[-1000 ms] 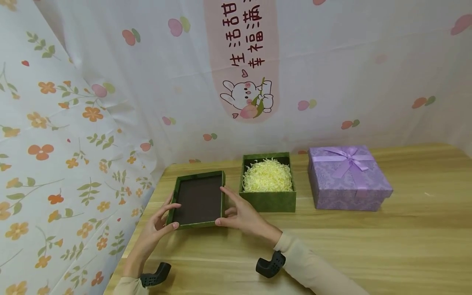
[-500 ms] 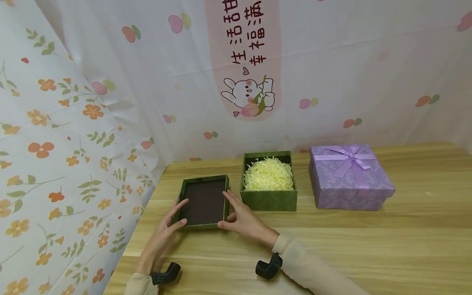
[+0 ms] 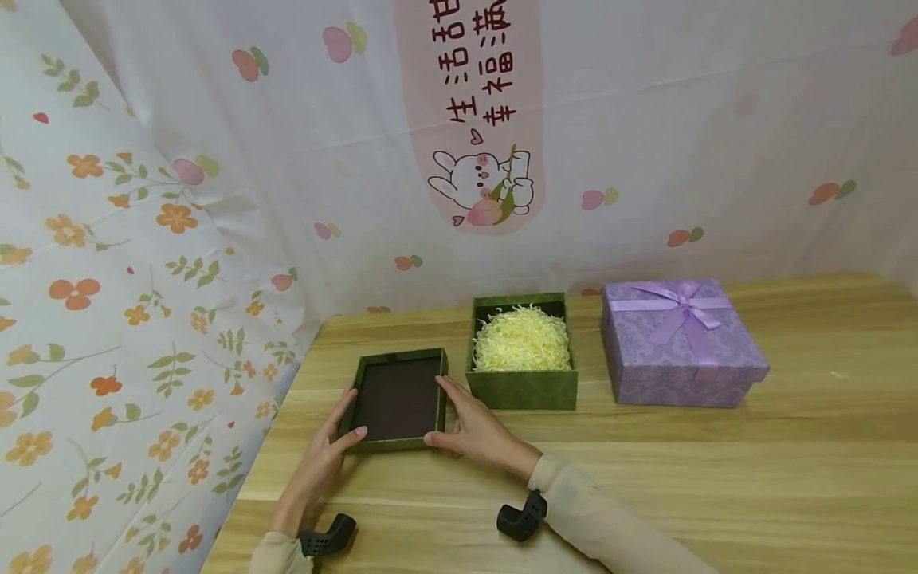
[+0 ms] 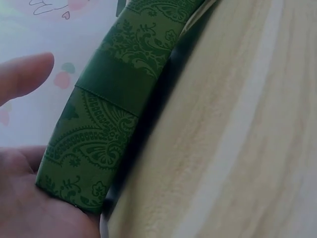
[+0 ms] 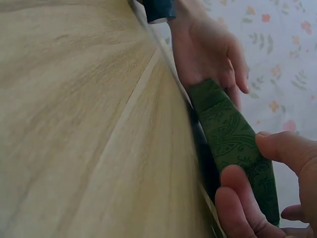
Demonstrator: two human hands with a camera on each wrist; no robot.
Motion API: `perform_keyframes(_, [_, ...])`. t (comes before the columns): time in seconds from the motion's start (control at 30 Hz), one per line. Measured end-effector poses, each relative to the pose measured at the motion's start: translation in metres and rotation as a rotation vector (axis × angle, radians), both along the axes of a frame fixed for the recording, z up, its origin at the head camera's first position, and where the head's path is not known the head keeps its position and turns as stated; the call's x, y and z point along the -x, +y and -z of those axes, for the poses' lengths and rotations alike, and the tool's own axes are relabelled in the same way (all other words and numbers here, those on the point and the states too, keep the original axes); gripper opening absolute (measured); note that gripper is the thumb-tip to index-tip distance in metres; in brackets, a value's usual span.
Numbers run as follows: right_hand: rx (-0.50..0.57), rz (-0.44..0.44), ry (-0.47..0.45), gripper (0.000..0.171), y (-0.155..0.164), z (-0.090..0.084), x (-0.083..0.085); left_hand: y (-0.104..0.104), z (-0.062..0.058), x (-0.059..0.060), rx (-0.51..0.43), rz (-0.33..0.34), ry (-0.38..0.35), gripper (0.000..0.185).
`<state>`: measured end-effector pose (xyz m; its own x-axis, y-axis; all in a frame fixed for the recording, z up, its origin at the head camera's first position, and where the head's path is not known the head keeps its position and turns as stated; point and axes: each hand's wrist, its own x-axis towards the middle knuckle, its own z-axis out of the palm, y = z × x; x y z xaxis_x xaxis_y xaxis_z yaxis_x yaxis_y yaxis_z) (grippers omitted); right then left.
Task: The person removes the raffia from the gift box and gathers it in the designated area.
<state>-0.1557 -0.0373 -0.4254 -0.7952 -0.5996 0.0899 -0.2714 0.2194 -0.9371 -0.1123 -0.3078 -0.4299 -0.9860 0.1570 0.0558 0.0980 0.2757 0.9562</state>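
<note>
A square green box lid (image 3: 390,444), dark inside, lies hollow side up close over the table at the left. My left hand (image 3: 320,458) holds its left side, fingers along the outer wall and thumb by the near corner. Opposite, my right hand (image 3: 482,430) grips the right side, index finger on the rim and thumb at the near right corner. The lid's patterned wall (image 4: 99,124) shows a plain ribbon band in the left wrist view. Under the lid's edge runs a dark shadow. In the right wrist view, curled fingers press the wall (image 5: 233,134).
An open green box (image 3: 522,391) filled with pale yellow shredded paper (image 3: 519,339) stands right of the lid. Farther right sits a purple gift box (image 3: 681,384) with a ribbon bow. Printed cloth hangs behind and to the left of the wooden table (image 3: 789,478).
Both hands have brought the lid slightly right and down toward the table, and its tilt has lessened. The left hand has shifted right with it. The two boxes stay put.
</note>
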Motion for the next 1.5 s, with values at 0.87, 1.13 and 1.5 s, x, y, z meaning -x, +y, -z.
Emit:
perform_keyframes(0.87, [-0.148, -0.18, 0.371, 0.052, 0.067, -0.132, -0.017, 0.01, -0.044, -0.002, 0.026, -0.062, 0.152, 0.067])
perform_keyframes(1.13, [-0.277, -0.058, 0.444, 0.045, 0.115, -0.152, 0.016, 0.061, -0.083, 0.012, 0.147, 0.067, 0.253, 0.076])
perform_keyframes(1.5, [-0.506, -0.017, 0.345, 0.06, 0.116, -0.132, 0.056, 0.145, -0.084, 0.057, 0.363, 0.154, 0.13, 0.11])
